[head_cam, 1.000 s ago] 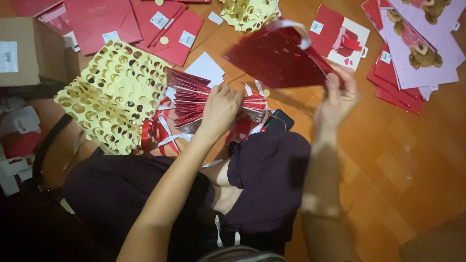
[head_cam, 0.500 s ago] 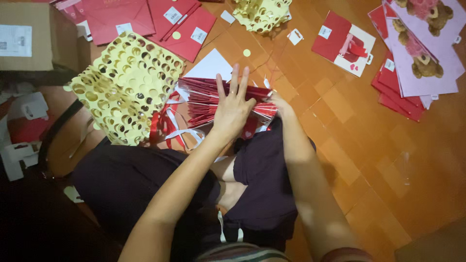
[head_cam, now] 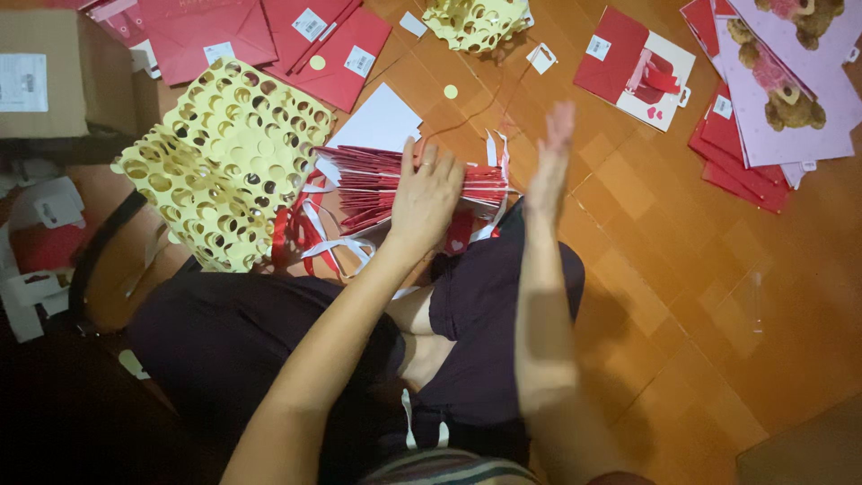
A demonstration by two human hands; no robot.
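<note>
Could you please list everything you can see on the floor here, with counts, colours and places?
Stack of folded paper bags: one stack, red with white ribbon handles, in front of the knees, under the left hand.
Cut-out sheets: one big pile, yellow with round holes, left of the stack; a smaller one at top centre.
Flat red bags: several, red with white tags, top left.
Heart-print bag: one, red and white, top right.
Bear-print bags: a few, pink over red, far right.
Cardboard box: one, brown, top left.
Tiled floor: orange-brown.
Left hand: flat on the stack.
Right hand: raised, blurred, fingers open, holding nothing.
</note>
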